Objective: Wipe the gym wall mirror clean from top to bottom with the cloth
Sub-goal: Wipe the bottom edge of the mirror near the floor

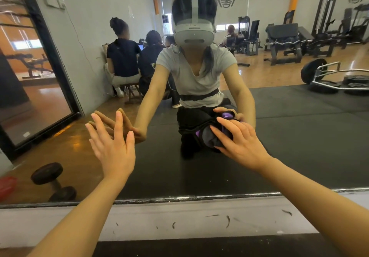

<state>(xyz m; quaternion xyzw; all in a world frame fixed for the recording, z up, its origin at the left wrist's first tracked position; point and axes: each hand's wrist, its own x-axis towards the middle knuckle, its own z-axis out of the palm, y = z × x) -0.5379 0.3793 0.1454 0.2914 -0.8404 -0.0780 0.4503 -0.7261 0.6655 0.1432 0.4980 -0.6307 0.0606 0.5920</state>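
The wall mirror [299,136] fills most of the view, and its lower edge runs just above a pale base strip. My right hand [237,142] presses a dark grey and purple cloth [211,136] flat against the low part of the glass, fingers spread over it. The fingertips of my left hand [113,144] touch the mirror to the left, fingers straight and spread, holding nothing. My own kneeling reflection faces me.
A pale scuffed base strip [179,216] runs under the mirror, with a dark mat [199,246] below it. The glass reflects a dumbbell [54,180] at lower left, seated people, a black door frame and gym machines.
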